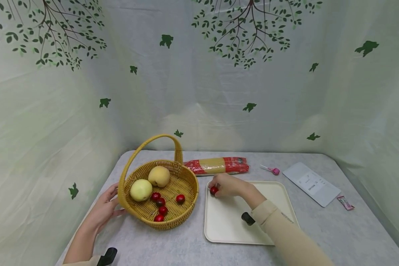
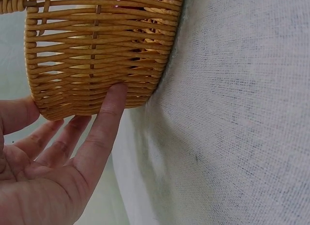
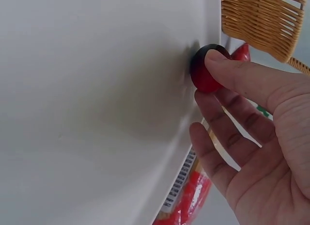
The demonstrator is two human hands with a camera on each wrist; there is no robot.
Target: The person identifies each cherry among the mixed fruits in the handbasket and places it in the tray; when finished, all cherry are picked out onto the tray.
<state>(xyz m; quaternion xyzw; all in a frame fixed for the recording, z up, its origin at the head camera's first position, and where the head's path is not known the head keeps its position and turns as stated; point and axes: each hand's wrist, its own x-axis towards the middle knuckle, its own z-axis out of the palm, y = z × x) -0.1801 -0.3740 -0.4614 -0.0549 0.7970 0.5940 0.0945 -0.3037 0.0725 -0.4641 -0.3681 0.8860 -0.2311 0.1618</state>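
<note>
Between thumb and fingertips, my right hand (image 1: 228, 185) pinches a glossy dark-red cherry (image 3: 206, 70). It is at the far left corner of a cream tray (image 1: 234, 229), right by the raised rim. My left hand (image 1: 101, 210) touches the side of a yellow wicker basket (image 1: 189, 212) with its fingers spread; in the left wrist view the index fingertip lies against the weave. Inside the basket are a peach (image 1: 159, 176), a pale yellow-green round fruit (image 1: 141, 190) and several red cherries (image 1: 163, 210).
Behind the tray lies a red and yellow plastic packet (image 1: 216, 166). A pink lollipop (image 1: 274, 171), a grey-white pouch with a label (image 1: 311, 184) and a small pink wrapped sweet (image 1: 345, 203) are on the table's right side. A leaf-printed curtain (image 1: 203, 92) encloses the table.
</note>
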